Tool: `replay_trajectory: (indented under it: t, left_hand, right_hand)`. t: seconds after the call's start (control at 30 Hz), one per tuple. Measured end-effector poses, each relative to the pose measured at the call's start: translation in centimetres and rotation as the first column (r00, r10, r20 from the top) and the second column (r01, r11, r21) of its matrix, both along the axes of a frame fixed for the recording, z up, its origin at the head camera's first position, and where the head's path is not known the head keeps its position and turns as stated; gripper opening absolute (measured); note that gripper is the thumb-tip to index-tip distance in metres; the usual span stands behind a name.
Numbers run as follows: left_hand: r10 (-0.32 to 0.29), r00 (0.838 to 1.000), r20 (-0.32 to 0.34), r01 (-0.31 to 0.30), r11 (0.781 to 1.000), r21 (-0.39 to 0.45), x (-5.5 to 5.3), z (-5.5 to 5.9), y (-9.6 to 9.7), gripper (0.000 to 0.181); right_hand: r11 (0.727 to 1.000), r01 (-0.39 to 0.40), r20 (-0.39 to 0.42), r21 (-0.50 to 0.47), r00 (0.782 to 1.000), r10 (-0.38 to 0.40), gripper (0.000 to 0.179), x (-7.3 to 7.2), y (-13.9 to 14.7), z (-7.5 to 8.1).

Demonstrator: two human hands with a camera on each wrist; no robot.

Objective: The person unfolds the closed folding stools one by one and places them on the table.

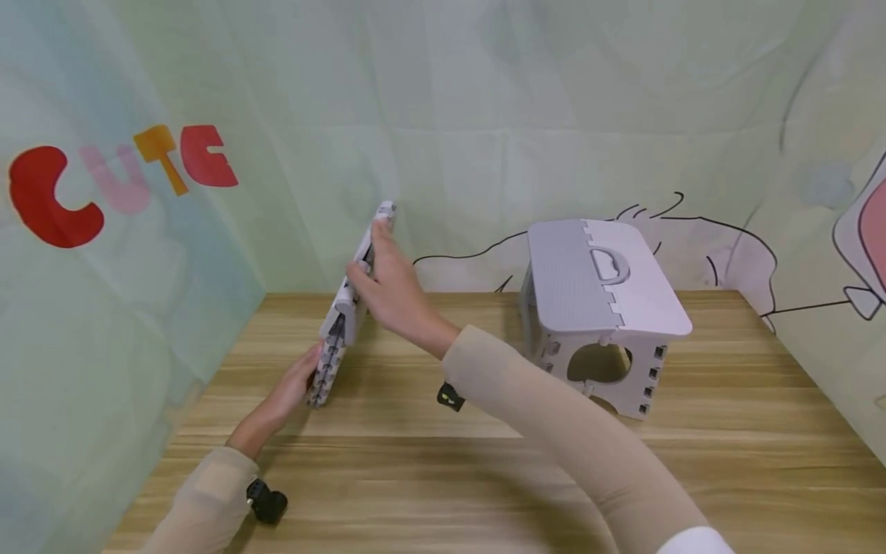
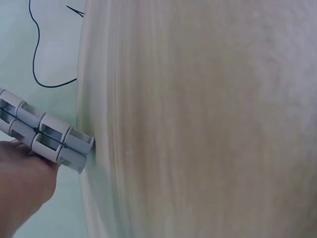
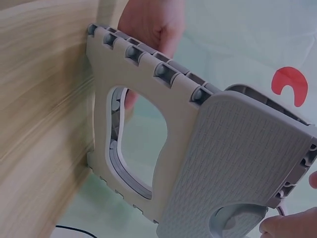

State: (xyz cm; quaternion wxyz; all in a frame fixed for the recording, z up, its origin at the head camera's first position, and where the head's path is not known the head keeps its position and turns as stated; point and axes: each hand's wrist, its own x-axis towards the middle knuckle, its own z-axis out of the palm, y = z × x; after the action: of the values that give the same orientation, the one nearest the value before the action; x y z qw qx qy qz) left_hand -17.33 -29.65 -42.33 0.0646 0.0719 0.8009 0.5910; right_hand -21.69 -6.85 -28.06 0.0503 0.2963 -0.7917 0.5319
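A grey-and-white folding stool [image 1: 331, 358] stands on edge, tilted, at the left of the table, its legs folded together. My right hand [image 1: 401, 296] grips its upper part, thumb on the near side. Low on the far side, my left hand [image 1: 287, 396] holds the folded legs, its fingers partly hidden behind them. In the right wrist view, the grey textured top half [image 3: 237, 148] hangs at an angle to the leg panel [image 3: 101, 109], and a fingertip shows through the leg opening. Hinged leg edges [image 2: 49, 131] show beside my left hand in the left wrist view.
A second folding stool [image 1: 574, 285], unfolded with a carry handle in its top, stands upright on the wooden table [image 1: 443, 477] to the right. A printed curtain [image 1: 471, 169] hangs behind and at the sides. Small black cameras [image 1: 266, 502] sit on both wrists.
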Motion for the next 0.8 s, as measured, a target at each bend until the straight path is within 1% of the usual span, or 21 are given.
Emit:
replay_trajectory:
  t: [0.17, 0.23, 0.4, 0.47, 0.53, 0.6, 0.7, 0.8]
  left_hand:
    - [0.024, 1.000, -0.002, -0.024, 0.997, 0.080, 0.1, -0.2, -0.1, 0.062]
    - [0.032, 0.999, -0.013, -0.030, 0.993, 0.113, 0.1, -0.3, -0.2, 0.062]
    - [0.038, 0.998, -0.043, -0.031, 0.988, 0.152, 0.3, -0.5, -0.5, 0.060]
    - [0.041, 0.999, -0.035, -0.035, 0.987, 0.154, 0.3, -0.5, -0.7, 0.060]
    - [0.056, 0.998, -0.019, -0.051, 0.982, 0.181, 0.4, -0.6, -0.7, 0.058]
    - [0.074, 0.997, 0.003, -0.073, 0.981, 0.177, 0.4, -0.6, -0.8, 0.058]
    - [0.065, 0.996, 0.056, -0.075, 0.980, 0.185, 0.4, -0.4, -0.8, 0.060]
    - [0.047, 0.994, 0.094, -0.063, 0.984, 0.167, 0.5, -0.2, -0.9, 0.068]
  right_hand:
    - [0.999, -0.015, -0.014, 0.043, 1.000, 0.015, 0.070, -0.1, -0.5, 0.5]
    - [0.998, -0.019, -0.014, 0.060, 1.000, 0.020, 0.070, -0.2, -0.8, 0.7]
    - [0.992, -0.017, -0.029, 0.123, 0.999, 0.021, 0.069, -0.4, -1.7, 1.2]
    - [0.989, -0.017, -0.036, 0.147, 0.999, 0.022, 0.069, -0.5, -2.1, 1.3]
    - [0.984, -0.019, -0.038, 0.177, 0.999, 0.026, 0.069, -0.5, -2.4, 1.5]
    - [0.981, -0.024, -0.037, 0.195, 0.999, 0.032, 0.070, -0.6, -2.7, 1.6]
    - [0.975, -0.037, -0.034, 0.220, 0.998, 0.045, 0.070, -0.8, -3.0, 1.8]
    - [0.969, -0.043, -0.036, 0.242, 0.998, 0.053, 0.071, -1.0, -3.4, 2.0]
